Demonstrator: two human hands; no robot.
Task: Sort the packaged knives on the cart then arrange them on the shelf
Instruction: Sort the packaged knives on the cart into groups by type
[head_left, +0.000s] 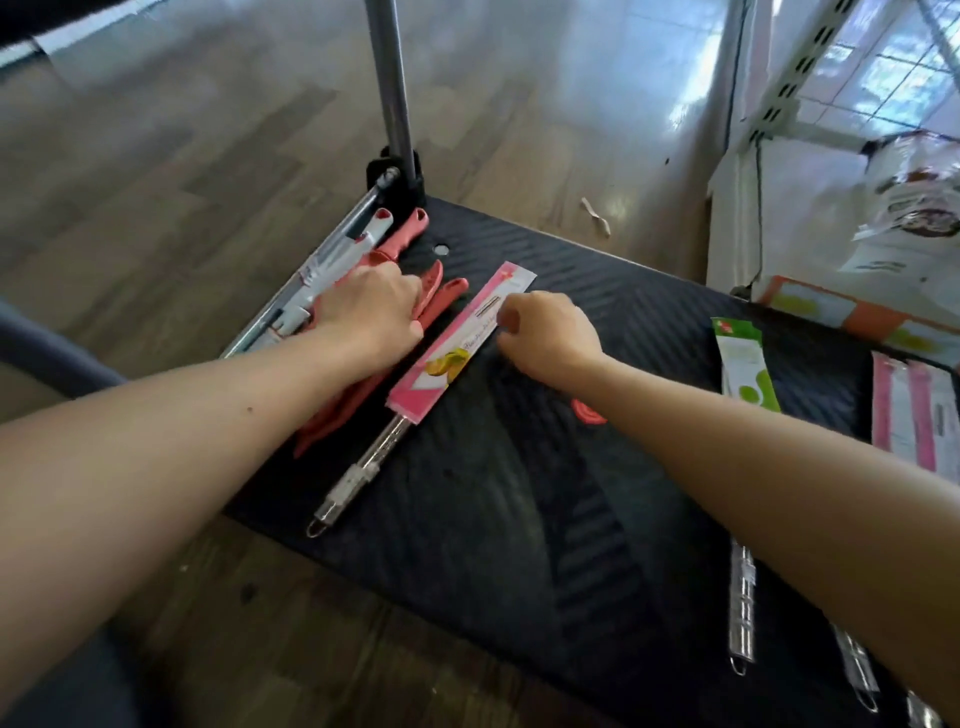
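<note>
Pink knife (460, 343) lies diagonally on the cart (519, 519) between both hands, handle toward the person. Right hand (550, 332) sits at its edge, fingers curled, grip unclear. Left hand (369, 306) curls over red knives (441, 299).

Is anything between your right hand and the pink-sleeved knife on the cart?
Nothing visible. The right hand is at the edge of the pink-sleeved knife; the left hand lies on the coral knives beside it, off the sleeve.
</note>
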